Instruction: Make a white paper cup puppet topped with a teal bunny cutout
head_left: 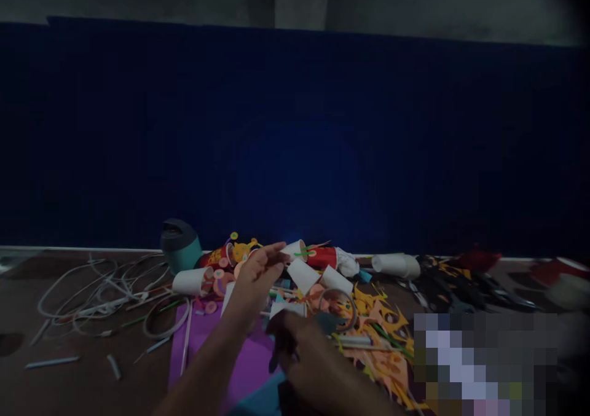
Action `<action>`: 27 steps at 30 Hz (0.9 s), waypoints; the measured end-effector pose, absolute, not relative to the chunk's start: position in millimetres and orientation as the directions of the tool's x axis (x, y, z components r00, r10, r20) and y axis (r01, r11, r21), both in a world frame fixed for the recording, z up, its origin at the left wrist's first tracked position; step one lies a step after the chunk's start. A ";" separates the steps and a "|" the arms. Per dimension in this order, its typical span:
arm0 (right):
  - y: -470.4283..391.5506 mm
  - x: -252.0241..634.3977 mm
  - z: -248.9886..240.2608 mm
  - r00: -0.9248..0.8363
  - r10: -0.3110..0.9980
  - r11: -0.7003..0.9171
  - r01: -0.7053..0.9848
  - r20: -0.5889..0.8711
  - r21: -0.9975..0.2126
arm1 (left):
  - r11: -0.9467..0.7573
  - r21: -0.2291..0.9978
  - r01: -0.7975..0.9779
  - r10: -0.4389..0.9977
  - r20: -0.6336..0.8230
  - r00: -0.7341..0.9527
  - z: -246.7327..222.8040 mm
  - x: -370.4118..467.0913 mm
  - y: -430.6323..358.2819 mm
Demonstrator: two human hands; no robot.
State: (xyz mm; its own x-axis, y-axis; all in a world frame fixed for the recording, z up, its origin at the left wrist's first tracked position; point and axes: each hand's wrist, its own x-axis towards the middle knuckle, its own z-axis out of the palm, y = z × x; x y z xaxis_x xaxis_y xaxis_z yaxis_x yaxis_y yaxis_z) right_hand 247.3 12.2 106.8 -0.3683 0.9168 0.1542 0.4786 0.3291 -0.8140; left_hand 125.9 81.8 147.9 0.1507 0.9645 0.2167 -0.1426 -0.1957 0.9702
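Observation:
My left hand reaches over the pile of craft pieces, thumb and fingers stretched out and apart, with nothing seen between them. Just beyond its fingertips lie a white paper cup and another paper cup. Lower down, my right hand is curled in shadow; a dark shape shows at its fingers, too dim to name. A white cup is right above its knuckles. Purple paper spreads beneath both hands, and a blue sheet lies close to my body.
White cable lies in loops at left, near a teal container with a dark lid. A tape roll sits beside the purple paper. Orange and yellow paper scraps cover the right side. A dark blue panel stands behind the table.

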 end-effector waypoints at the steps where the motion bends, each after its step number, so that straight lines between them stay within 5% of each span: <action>1: 13.4 257.3 118.0 -0.277 0.940 0.306 0.435 0.198 -0.847 | -0.158 0.970 -0.186 0.960 0.195 0.200 148.4 126.5 81.0; 8: 25.9 293.6 144.7 0.126 0.920 0.360 0.106 0.372 -0.927 | 0.016 0.976 -0.217 0.863 0.096 0.496 146.9 134.8 69.5; 18: 27.8 295.7 146.3 0.176 0.902 0.382 0.092 0.393 -0.919 | 0.117 0.961 -0.251 0.896 0.007 0.444 144.8 150.2 61.0; 27: 32.6 298.9 149.3 0.221 0.909 0.344 0.085 0.354 -0.935 | 0.311 0.872 -0.378 0.795 -0.021 0.606 143.5 145.5 55.5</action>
